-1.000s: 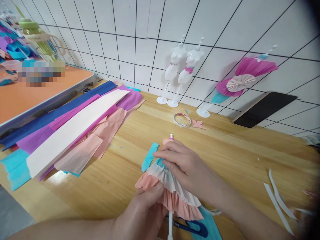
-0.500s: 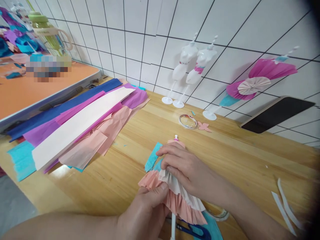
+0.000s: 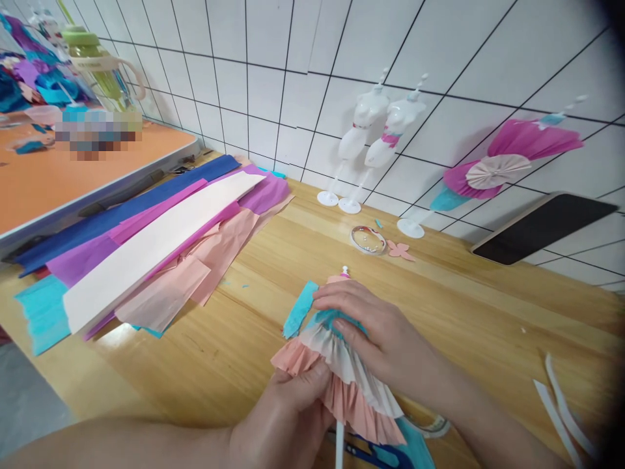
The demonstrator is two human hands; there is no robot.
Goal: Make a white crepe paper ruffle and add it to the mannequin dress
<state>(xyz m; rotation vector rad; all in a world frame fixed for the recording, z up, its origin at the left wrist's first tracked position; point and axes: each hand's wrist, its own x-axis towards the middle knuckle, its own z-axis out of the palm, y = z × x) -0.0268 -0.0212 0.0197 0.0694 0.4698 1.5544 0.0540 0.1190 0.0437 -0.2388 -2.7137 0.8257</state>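
Note:
A small dress form wears a tiered crepe-paper skirt [image 3: 342, 365] with white over peach ruffles and a blue waist; it leans low in front of me on its white pole [image 3: 339, 444]. My left hand [image 3: 297, 397] pinches the ruffles' left part, thumb on top and fingers underneath. Curled over the form's bodice and waist, my right hand [image 3: 375, 319] hides most of its torso. Only the knobbed neck [image 3: 345, 271] shows beyond the fingers. A blue paper strip [image 3: 300, 309] lies just left of my right fingertips. Under the skirt are dark blue scissors [image 3: 371, 449], partly hidden.
Crepe-paper sheets [image 3: 161, 241] lie on the wooden table's left. Two bare dress forms [image 3: 381, 130], a pink-dressed one [image 3: 498, 166] and a phone [image 3: 544, 228] stand by the tiled wall. A tape roll [image 3: 368, 240] and white strips [image 3: 561, 404] lie around; a bottle [image 3: 100, 71] stands far left.
My right hand has shifted slightly to the right and up the waist, uncovering more of the blue band and the white ruffle's top. My left hand keeps its pinch.

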